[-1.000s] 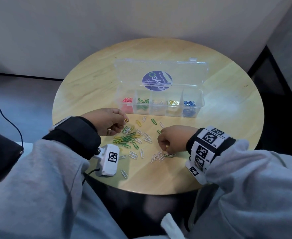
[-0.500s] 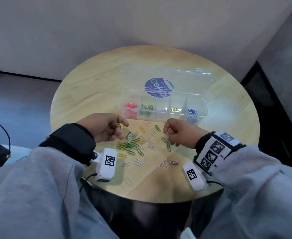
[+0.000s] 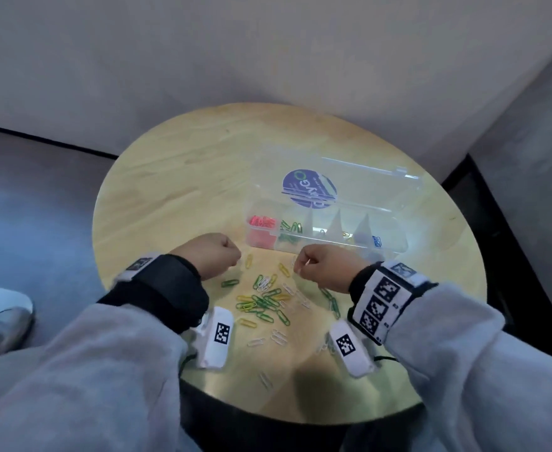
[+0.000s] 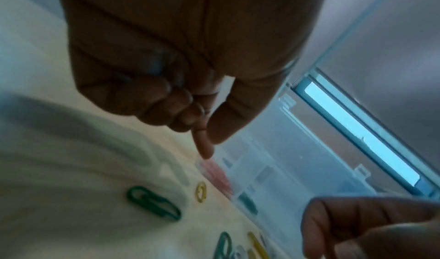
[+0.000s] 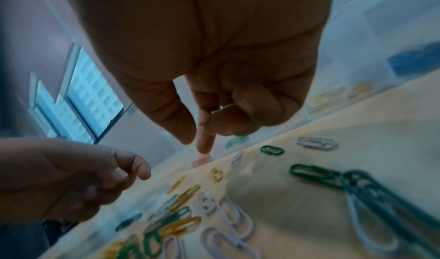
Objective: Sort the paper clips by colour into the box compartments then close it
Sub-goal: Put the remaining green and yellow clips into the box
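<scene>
The clear compartment box [image 3: 395, 252] stands open on the round table, its lid [image 3: 366, 177] laid back. It holds red clips [image 3: 261, 221], green clips [image 3: 289, 228], a few yellow ones [image 3: 346, 234] and blue ones [image 3: 377, 241]. Loose green, yellow and white clips [image 3: 268, 301] lie in front of it. My left hand [image 3: 232, 256] hovers curled near the red end [image 4: 214, 174]; a thin wire loop [image 4: 202, 111] shows between its fingers. My right hand [image 3: 300, 267] is curled in front of the box, pinching a pale yellowish clip [image 5: 223, 107].
The round wooden table [image 3: 170, 190] stands in a corner, with walls behind and to the right. A single green clip [image 3: 229, 282] lies left of the pile, and white clips [image 3: 264, 380] are scattered toward the near edge. A shoe [image 3: 0, 318] shows on the floor at left.
My right hand has lifted off the table beside the pile and moved up toward the box front. My left hand has shifted a little toward the box. The head view has tilted upward.
</scene>
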